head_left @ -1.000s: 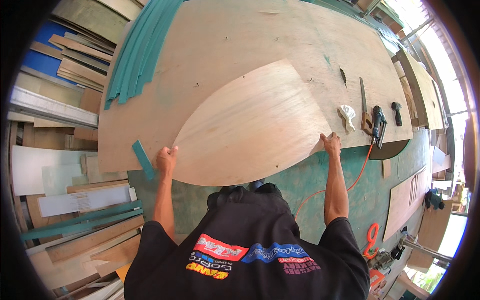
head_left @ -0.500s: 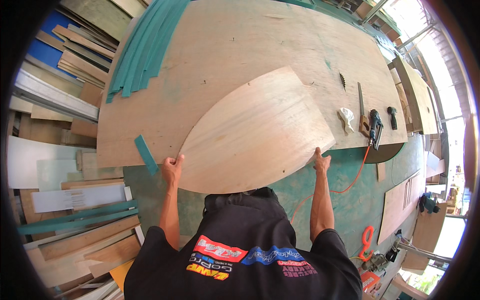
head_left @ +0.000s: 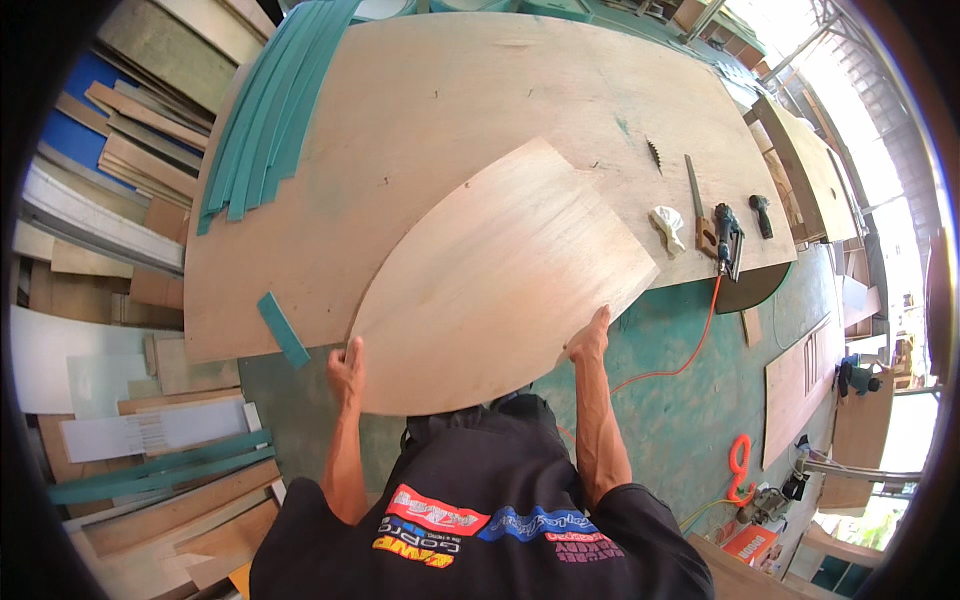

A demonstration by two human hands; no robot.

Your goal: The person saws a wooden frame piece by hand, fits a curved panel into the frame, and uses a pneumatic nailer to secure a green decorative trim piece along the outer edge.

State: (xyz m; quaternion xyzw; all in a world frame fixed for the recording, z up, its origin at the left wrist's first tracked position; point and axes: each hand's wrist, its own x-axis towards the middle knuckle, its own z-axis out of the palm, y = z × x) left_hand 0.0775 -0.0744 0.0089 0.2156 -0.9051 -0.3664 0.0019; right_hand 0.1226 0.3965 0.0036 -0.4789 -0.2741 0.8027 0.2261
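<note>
A pale plywood panel (head_left: 500, 275) with one curved, rounded end and one straight-cut end lies tilted across the front edge of a large plywood table (head_left: 400, 110). Its rounded near part overhangs the edge and reaches my waist. My left hand (head_left: 347, 372) grips the curved rim at the left, thumb up along the edge and fingers partly hidden beneath. On the near right edge, my right hand (head_left: 590, 335) holds the panel, its thumb on top and the other fingers mostly out of sight underneath. A short teal strip (head_left: 284, 330) sticks out over the table edge near my left hand.
Long teal strips (head_left: 270, 120) lie at the table's far left. On the right are a hand saw (head_left: 699, 210), an air nailer (head_left: 727, 240) with an orange hose (head_left: 690, 360), a black tool (head_left: 761, 216) and a crumpled white cloth (head_left: 667, 229). Stacked boards (head_left: 150, 290) line the left.
My right hand has slid left along the panel's near edge, away from its corner. The panel has come slightly nearer to me. The whole view has also shifted a little.
</note>
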